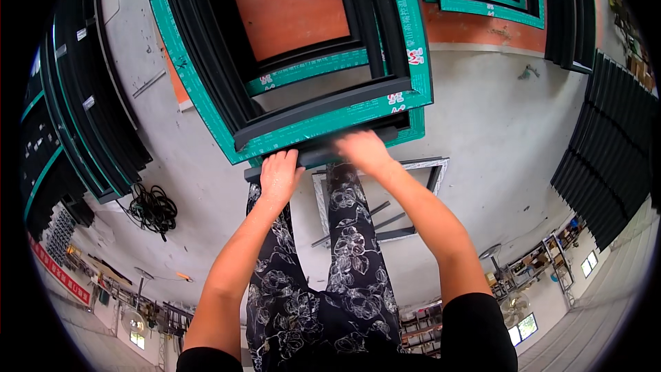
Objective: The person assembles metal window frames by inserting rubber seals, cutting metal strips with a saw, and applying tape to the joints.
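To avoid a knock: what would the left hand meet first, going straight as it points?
The left hand would probably meet the near edge of the upper green-and-black frame, though depth is unclear.

Two hands (280, 171); one white-edged frame (436, 178); one black cable coil (153, 204); one red banner (60, 272).

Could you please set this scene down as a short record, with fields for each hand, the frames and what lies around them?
Left hand: fingers over the dark strip
Right hand: at the same strip, farther right; blurred, grip unclear
Frames: green-faced, stacked, beyond the hands
Left side: black cable, coiled on the floor
Below the hands: pale-edged frame on the floor, partly hidden behind the legs
Right side: long black bars in a row
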`<state>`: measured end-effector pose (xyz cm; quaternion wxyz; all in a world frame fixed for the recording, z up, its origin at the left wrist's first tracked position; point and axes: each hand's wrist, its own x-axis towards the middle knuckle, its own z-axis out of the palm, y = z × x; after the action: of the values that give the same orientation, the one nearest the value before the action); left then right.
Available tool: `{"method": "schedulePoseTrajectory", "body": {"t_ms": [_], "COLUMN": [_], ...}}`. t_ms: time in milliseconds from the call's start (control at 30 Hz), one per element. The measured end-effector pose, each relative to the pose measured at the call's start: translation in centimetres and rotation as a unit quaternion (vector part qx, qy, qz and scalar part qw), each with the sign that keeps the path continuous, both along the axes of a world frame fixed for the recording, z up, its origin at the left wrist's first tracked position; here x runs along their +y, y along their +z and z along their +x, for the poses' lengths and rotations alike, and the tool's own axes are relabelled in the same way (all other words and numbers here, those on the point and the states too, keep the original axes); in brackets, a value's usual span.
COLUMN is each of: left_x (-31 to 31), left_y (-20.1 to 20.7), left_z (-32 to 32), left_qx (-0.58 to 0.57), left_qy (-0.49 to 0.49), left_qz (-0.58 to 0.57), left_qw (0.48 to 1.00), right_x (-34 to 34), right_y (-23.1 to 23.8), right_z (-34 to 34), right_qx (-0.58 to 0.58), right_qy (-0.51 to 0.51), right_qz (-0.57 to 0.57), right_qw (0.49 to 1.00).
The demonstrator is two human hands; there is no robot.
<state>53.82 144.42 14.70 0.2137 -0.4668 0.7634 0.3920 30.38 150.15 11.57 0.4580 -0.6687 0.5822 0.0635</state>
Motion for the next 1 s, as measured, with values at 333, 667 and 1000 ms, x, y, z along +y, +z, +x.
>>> {"method": "schedulePoseTrajectory", "body": {"t_ms": [333,667,1000], "left_x": [2.8,1.9,0.3], "left_y": [-4.5,-6.1,-4.7], "left_z": [-0.4,-1.1,-3.3], "left_qx": [-0.004,-0.053,-0.048], "left_qy": [0.009,0.029,0.04], "left_qz": [-0.009,0.056,0.042], "left_qw": [1.0,0.997,0.997], "right_x": [0.0,0.4,-0.8], "right_y": [-2.1,-4.3,-3.2], "right_z": [-1.2,-1.2,-1.5], "right_qx": [0.009,0.039,0.072], "right_qy": [-0.002,-0.014,-0.033], "right_qz": [-0.015,-0.121,0.05], "right_qw": [1.0,0.992,0.996]}}
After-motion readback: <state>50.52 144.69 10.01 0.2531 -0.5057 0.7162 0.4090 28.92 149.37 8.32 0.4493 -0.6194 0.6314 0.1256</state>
